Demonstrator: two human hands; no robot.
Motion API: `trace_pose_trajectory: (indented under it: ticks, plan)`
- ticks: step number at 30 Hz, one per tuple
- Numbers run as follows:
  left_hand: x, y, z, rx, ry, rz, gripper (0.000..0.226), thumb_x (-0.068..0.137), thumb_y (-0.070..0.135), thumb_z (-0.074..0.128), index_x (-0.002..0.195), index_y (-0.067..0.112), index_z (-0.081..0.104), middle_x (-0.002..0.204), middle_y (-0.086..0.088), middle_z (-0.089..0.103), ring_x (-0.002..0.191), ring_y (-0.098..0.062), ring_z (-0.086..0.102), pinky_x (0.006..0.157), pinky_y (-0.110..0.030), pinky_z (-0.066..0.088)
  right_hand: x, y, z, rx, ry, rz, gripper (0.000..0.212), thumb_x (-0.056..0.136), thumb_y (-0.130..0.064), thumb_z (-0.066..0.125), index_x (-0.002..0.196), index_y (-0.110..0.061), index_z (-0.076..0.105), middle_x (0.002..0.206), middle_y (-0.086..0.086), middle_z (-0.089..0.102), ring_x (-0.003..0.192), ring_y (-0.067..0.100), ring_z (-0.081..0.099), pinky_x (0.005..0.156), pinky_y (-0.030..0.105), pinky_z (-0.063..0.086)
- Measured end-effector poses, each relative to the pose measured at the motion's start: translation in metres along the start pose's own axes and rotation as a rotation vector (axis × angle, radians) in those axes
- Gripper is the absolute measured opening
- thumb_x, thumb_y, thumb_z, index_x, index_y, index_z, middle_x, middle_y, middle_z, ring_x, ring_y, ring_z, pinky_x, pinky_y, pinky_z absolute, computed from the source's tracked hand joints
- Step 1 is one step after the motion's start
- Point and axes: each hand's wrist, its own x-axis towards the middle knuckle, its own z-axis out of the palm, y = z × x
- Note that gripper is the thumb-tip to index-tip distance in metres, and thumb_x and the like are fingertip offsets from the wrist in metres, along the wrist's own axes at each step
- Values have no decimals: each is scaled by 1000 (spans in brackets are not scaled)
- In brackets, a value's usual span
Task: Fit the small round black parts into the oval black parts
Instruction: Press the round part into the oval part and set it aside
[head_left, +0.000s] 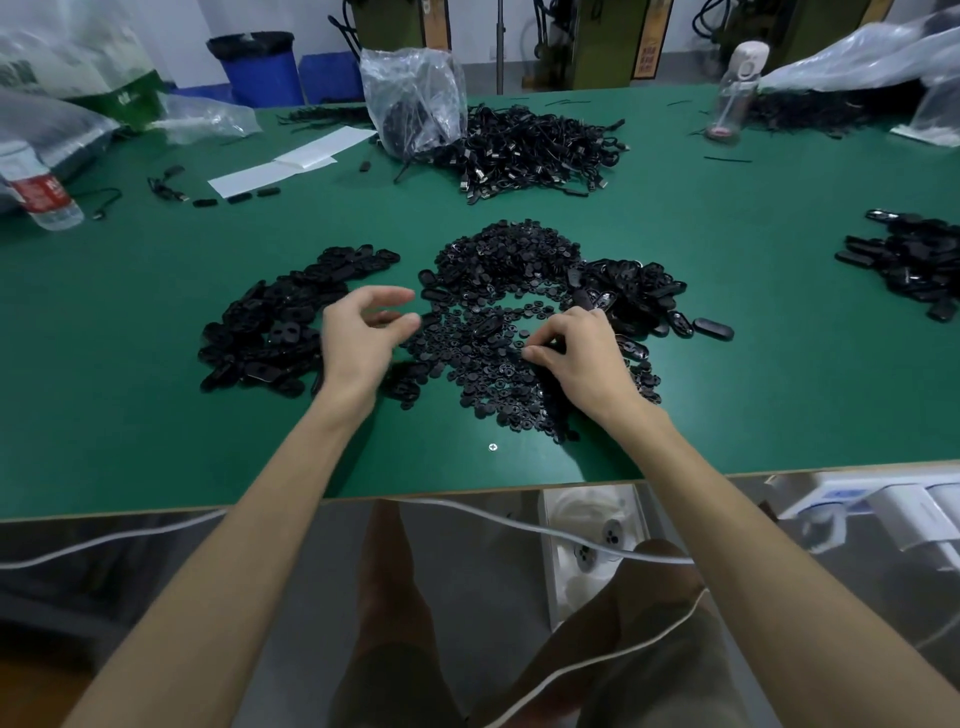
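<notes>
A wide heap of small round black parts (506, 270) covers the middle of the green table (130, 415). Oval black parts lie in a pile on the left (275, 322) and another on the right (639, 291). My left hand (358, 338) hovers between the left oval pile and the round parts, fingers curled and apart, with nothing visible in it. My right hand (576, 353) rests on the round parts, fingertips pinched down among them; whether a part is held between them is hidden.
A heap of black cables (530, 150) and a clear plastic bag (415, 98) sit at the back. More oval parts (909, 265) lie far right. A water bottle (44, 197) lies at the left, a clear bottle (735, 93) stands at the back right. White cords cross below the table edge.
</notes>
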Motion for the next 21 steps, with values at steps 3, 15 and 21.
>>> trace_pose_trajectory:
  ticks: [3, 15, 21]
  plan:
    - [-14, 7, 24, 18, -154, 56, 30, 83, 6, 84, 105, 25, 77, 101, 10, 76, 89, -2, 70, 82, -17, 56, 1, 0, 4, -27, 26, 5, 13, 93, -30, 75, 99, -18, 77, 98, -3, 59, 102, 18, 42, 85, 30, 35]
    - [-28, 4, 44, 505, -291, 301, 24, 88, 20, 82, 109, 9, 79, 112, 0, 59, 109, -19, 59, 103, -39, 49, -1, 2, 7, -41, 8, -93, 20, 90, -40, 76, 104, -25, 78, 98, -7, 51, 103, 14, 36, 94, 33, 37]
    - [-32, 7, 51, 367, -212, 234, 10, 91, 17, 79, 99, 17, 73, 96, 4, 68, 88, -9, 64, 87, -26, 53, -2, 2, 8, -24, -10, -131, 11, 92, -33, 76, 96, -24, 74, 97, -6, 55, 101, 18, 42, 90, 34, 40]
